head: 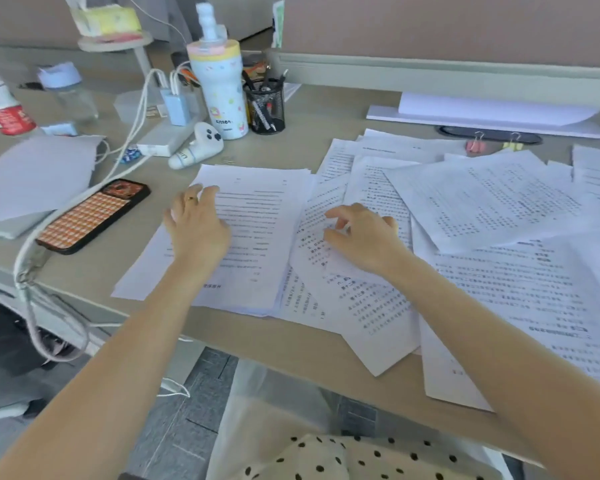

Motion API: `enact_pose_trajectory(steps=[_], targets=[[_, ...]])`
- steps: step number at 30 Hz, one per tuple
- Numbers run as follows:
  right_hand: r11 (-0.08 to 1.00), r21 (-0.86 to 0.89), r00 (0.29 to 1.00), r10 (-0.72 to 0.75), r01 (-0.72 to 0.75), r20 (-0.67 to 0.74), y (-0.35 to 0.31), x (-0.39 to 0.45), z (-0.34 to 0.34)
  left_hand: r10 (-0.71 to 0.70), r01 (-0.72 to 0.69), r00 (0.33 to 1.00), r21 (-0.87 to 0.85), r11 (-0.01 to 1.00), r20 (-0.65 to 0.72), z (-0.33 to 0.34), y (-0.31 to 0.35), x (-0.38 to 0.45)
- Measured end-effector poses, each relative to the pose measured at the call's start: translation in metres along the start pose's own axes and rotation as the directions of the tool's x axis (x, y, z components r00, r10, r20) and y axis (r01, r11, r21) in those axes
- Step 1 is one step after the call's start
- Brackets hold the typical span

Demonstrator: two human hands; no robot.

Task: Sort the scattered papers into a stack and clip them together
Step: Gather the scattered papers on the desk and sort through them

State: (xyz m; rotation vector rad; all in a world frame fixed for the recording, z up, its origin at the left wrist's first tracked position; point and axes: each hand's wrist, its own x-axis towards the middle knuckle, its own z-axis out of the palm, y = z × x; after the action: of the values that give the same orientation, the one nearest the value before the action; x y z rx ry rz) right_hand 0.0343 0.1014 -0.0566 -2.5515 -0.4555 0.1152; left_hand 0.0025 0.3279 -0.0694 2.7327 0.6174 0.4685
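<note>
A loose stack of printed papers (257, 216) lies on the desk in front of me. My left hand (196, 225) rests flat on its left half, fingers spread, a ring on one finger. To the right, several scattered printed sheets (492, 209) overlap across the desk and over its front edge. My right hand (361, 237) lies on a tilted sheet (371, 306) beside the stack, fingers curled at the sheet's edge. Whether it pinches the paper is unclear. A pink binder clip (476, 144) and a yellow binder clip (513, 143) sit at the back.
A phone in an orange checked case (90, 216) lies left of the stack, with white cables (125, 150) over it. Behind stand a white tumbler (219, 88), a mesh pen cup (265, 107), bottles and a charger. Blank paper (492, 112) lies at the back right.
</note>
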Motion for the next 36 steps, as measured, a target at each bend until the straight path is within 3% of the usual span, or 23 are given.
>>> enact_pose_trajectory(steps=[2,4,6,8,11,15,17,19,22,24,26,27,29,31,33,36], targets=[[0.998,0.061,0.998,0.037,-0.034,-0.041,0.024,-0.003,-0.016,0.147,-0.141,0.986,-0.086,0.986,0.072,0.012,0.039,-0.004],[0.993,0.077,0.992,0.1,-0.094,-0.077,0.049,-0.007,-0.032,0.325,-0.305,0.926,-0.126,0.944,0.191,0.025,0.083,-0.016],[0.986,-0.026,0.984,0.162,-0.164,-0.08,0.073,-0.014,-0.048,0.441,-0.412,0.838,-0.158,0.897,0.321,0.037,0.125,-0.031],[0.961,-0.142,0.972,0.231,-0.235,-0.044,0.093,-0.025,-0.061,0.469,-0.439,0.781,-0.172,0.882,0.413,0.046,0.157,-0.039],[0.932,-0.191,0.951,0.296,-0.308,-0.087,0.108,-0.043,-0.071,0.39,-0.383,0.788,-0.117,0.916,0.476,0.06,0.181,-0.032],[0.882,-0.361,0.942,0.222,-0.304,-0.251,0.111,-0.055,-0.072,0.315,-0.35,0.815,-0.019,0.936,0.486,0.073,0.183,-0.021],[0.915,-0.253,0.922,0.23,-0.314,-0.313,0.116,-0.062,-0.077,0.319,-0.343,0.823,-0.036,0.938,0.469,0.075,0.181,-0.019],[0.965,-0.07,0.932,0.225,-0.254,-0.284,0.12,-0.08,-0.084,0.348,-0.31,0.825,-0.158,0.938,0.445,0.075,0.179,-0.017],[0.989,0.023,0.986,0.15,-0.149,-0.065,0.125,-0.123,-0.096,0.415,-0.222,0.81,-0.439,0.871,0.414,0.066,0.188,-0.012],[0.978,0.144,0.989,0.146,-0.149,0.03,0.131,-0.152,-0.106,0.398,-0.023,0.792,-0.629,0.777,0.463,0.057,0.201,-0.006],[0.938,0.292,0.982,0.183,-0.185,0.035,0.14,-0.173,-0.116,0.373,0.189,0.768,-0.741,0.644,0.52,0.05,0.212,-0.006],[0.904,0.373,0.974,0.228,-0.208,-0.009,0.147,-0.179,-0.12,0.387,0.193,0.755,-0.744,0.64,0.529,0.049,0.217,-0.009],[0.839,0.478,0.895,0.395,-0.26,-0.208,0.161,-0.179,-0.123,0.421,0.008,0.733,-0.626,0.78,0.534,0.049,0.222,-0.023],[0.806,0.438,0.729,0.567,-0.397,-0.383,0.177,-0.171,-0.123,0.497,-0.318,0.684,-0.394,0.862,0.535,0.054,0.227,-0.046],[0.756,0.386,0.667,0.651,-0.529,-0.362,0.183,-0.16,-0.124,0.575,-0.57,0.614,-0.2,0.797,0.541,0.062,0.233,-0.073],[0.728,0.348,0.677,0.682,-0.591,-0.277,0.19,-0.144,-0.127,0.602,-0.678,0.575,-0.09,0.73,0.554,0.076,0.234,-0.102]])
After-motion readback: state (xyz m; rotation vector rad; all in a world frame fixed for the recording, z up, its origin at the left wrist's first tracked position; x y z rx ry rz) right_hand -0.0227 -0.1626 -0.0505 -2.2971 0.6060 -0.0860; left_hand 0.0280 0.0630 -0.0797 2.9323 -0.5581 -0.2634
